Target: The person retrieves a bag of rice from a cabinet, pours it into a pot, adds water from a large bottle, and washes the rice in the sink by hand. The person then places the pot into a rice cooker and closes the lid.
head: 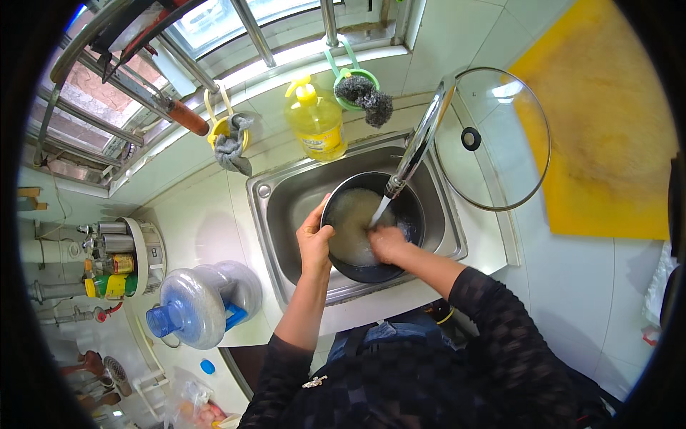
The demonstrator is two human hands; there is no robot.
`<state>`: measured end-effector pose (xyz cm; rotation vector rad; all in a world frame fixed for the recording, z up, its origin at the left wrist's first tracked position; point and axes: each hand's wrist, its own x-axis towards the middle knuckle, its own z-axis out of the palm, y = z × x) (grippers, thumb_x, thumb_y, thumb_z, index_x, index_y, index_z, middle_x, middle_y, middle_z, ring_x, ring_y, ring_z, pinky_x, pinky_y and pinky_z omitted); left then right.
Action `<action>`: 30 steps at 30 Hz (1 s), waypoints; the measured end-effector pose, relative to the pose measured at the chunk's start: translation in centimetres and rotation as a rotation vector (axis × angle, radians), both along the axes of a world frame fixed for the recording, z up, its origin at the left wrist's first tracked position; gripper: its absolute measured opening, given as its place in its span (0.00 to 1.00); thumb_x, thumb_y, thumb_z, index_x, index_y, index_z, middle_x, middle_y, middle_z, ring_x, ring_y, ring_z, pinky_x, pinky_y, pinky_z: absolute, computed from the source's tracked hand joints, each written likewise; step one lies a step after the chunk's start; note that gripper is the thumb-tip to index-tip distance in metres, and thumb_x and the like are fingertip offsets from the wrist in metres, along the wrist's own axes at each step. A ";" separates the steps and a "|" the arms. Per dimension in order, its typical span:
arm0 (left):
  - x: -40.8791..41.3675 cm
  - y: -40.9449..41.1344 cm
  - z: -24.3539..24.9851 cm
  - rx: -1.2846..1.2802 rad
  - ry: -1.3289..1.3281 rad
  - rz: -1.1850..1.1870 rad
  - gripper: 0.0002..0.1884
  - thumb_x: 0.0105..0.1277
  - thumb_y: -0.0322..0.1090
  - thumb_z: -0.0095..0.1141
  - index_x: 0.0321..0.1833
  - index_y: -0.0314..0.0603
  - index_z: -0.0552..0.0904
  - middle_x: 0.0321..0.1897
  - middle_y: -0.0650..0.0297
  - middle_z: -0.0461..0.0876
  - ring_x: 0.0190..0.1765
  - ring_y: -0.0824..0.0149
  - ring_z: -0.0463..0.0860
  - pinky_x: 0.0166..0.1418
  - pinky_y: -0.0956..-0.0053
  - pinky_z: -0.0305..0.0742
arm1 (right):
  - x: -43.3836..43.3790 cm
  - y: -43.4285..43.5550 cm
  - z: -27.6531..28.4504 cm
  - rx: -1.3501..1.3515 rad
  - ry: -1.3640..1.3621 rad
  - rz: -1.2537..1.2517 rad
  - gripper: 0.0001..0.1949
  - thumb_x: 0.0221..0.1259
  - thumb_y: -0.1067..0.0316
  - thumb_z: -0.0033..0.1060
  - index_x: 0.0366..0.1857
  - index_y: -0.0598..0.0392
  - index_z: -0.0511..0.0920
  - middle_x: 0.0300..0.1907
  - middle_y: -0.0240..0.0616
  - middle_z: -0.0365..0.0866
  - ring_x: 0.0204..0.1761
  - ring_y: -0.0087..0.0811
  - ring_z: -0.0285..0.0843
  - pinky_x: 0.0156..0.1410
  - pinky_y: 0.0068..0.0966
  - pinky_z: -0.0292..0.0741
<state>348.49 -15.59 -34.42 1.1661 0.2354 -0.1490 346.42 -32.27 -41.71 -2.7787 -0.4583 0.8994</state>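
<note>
A dark round pot (370, 273) sits over the stainless steel sink (292, 206), with cloudy, greyish water (348, 214) inside. My left hand (315, 236) grips the pot's left rim, thumb on the inner side and fingers outside. Into the water reaches my right hand (388, 244); its fingers are blurred and partly under the surface, so whether they hold anything is hidden. From the chrome faucet (420, 139) a stream of water (379, 211) runs into the pot just above my right hand.
Behind the sink stands a yellow dish soap bottle (316, 126). A green holder (356, 80) carries steel wool; a yellow one (221, 131) holds a grey cloth. A glass lid (498, 145) and yellow cutting board (600, 134) are at right. A clear water jug (201, 308) lies left.
</note>
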 end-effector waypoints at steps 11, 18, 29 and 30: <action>-0.5 0.4 -0.4 0.035 0.009 0.024 0.36 0.40 0.14 0.41 0.60 0.30 0.75 0.57 0.58 0.77 0.57 0.69 0.77 0.58 0.81 0.69 | 5.4 6.0 -2.6 0.320 -0.393 -0.252 0.22 0.51 0.58 0.59 0.50 0.55 0.77 0.50 0.52 0.77 0.56 0.49 0.73 0.62 0.41 0.69; -0.6 0.7 -1.4 0.004 0.101 0.043 0.35 0.40 0.13 0.40 0.59 0.29 0.75 0.59 0.56 0.76 0.59 0.67 0.76 0.61 0.79 0.67 | 5.2 1.1 -3.5 0.437 0.064 -0.196 0.14 0.53 0.66 0.54 0.43 0.55 0.80 0.50 0.47 0.78 0.48 0.49 0.79 0.51 0.38 0.77; -0.6 1.5 -3.3 -0.104 0.178 0.114 0.35 0.40 0.13 0.40 0.59 0.31 0.76 0.52 0.57 0.80 0.53 0.67 0.79 0.53 0.81 0.71 | 1.3 -0.1 0.1 0.391 -0.100 -0.063 0.16 0.52 0.61 0.64 0.46 0.49 0.80 0.51 0.43 0.77 0.57 0.43 0.74 0.58 0.37 0.74; -0.4 1.6 -3.7 -0.111 0.189 0.122 0.35 0.40 0.13 0.40 0.59 0.31 0.76 0.52 0.58 0.80 0.52 0.67 0.79 0.52 0.81 0.71 | 1.8 -0.5 0.6 0.552 -0.129 -0.180 0.16 0.58 0.58 0.60 0.47 0.53 0.79 0.51 0.45 0.79 0.55 0.43 0.77 0.57 0.36 0.75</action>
